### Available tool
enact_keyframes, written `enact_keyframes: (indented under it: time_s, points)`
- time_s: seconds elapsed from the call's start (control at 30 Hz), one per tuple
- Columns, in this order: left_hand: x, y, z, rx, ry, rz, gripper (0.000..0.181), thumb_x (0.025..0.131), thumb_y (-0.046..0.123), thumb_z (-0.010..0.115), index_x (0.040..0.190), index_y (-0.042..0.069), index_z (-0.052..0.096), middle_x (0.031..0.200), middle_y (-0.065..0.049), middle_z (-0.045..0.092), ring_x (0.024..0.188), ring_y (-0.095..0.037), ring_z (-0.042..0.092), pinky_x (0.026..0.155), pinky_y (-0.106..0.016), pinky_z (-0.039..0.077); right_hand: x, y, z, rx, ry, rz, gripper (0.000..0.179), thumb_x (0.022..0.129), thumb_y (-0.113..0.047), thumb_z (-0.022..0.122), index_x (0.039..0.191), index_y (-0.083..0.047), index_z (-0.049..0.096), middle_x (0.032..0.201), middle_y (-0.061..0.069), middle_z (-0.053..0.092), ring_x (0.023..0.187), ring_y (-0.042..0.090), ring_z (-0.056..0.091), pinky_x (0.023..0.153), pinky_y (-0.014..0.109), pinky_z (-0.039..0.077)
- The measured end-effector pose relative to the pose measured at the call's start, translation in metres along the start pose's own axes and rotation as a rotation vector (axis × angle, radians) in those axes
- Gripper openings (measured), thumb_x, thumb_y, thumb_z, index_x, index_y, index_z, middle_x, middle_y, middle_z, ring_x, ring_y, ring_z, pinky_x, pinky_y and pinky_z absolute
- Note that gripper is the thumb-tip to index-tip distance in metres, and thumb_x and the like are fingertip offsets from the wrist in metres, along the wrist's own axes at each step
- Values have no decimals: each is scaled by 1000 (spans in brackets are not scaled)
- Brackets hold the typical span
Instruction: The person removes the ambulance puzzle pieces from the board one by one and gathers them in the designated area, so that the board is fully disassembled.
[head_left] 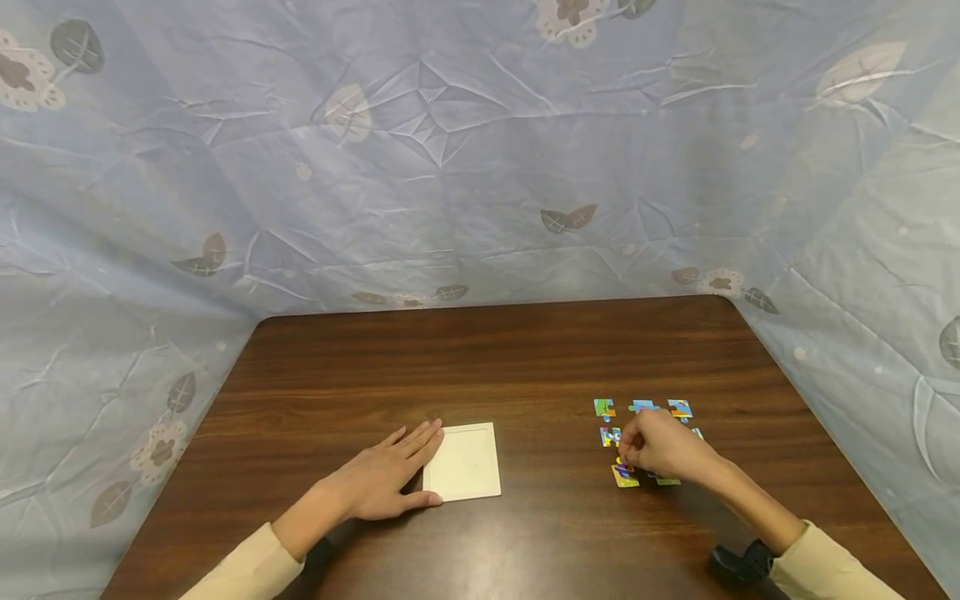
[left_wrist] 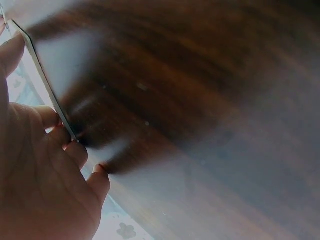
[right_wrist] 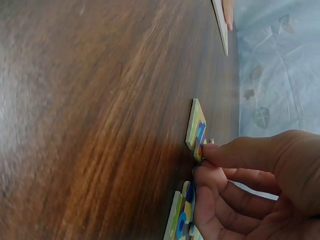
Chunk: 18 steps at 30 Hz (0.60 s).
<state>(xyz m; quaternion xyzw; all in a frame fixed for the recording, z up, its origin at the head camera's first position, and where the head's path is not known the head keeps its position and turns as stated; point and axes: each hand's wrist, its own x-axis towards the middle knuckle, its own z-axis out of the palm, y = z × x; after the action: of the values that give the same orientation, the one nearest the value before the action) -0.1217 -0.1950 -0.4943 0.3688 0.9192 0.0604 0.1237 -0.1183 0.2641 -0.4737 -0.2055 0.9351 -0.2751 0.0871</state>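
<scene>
My left hand (head_left: 382, 477) lies with fingers spread beside a square cream board (head_left: 465, 462), the index fingertip and thumb at its left edge. In the left wrist view, the fingers (left_wrist: 75, 152) reach the edge of the thin board (left_wrist: 47, 87). My right hand (head_left: 667, 446) is over a group of small colourful jigsaw pieces, fingers curled. In the right wrist view, thumb and index finger pinch the knobbed end of a yellow-and-blue jigsaw piece (right_wrist: 197, 125). That piece (head_left: 625, 477) lies at the group's near left corner. The hand hides part of the group.
More jigsaw pieces lie around the right hand, such as a green one (head_left: 603, 407) and a blue one (head_left: 680, 408) at the back. Below the right wrist is a black strap-like object (head_left: 738, 562). Patterned cloth (head_left: 450, 167) hangs around the brown wooden table (head_left: 480, 358).
</scene>
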Motion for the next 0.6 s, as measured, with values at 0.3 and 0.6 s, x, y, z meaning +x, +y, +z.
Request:
enact_keyframes:
  time_s: [0.3, 0.6]
  points:
    - [0, 1, -1, -3, -14, -10, 95, 103, 72, 44, 170, 13, 14, 179, -7, 11, 166, -23, 16, 135, -52, 20, -2, -2, 1, -4, 12, 2, 28, 80, 4, 75, 62, -16, 67, 55, -18, 50, 52, -3, 39, 54, 16, 36]
    - [2, 1, -8, -27, 13, -5, 94, 104, 70, 43, 169, 8, 15, 179, -11, 11, 166, -27, 15, 135, -52, 21, -4, -2, -20, 88, 2, 100, 16, 89, 0, 69, 82, -11, 78, 77, -2, 75, 61, 6, 55, 52, 20, 42]
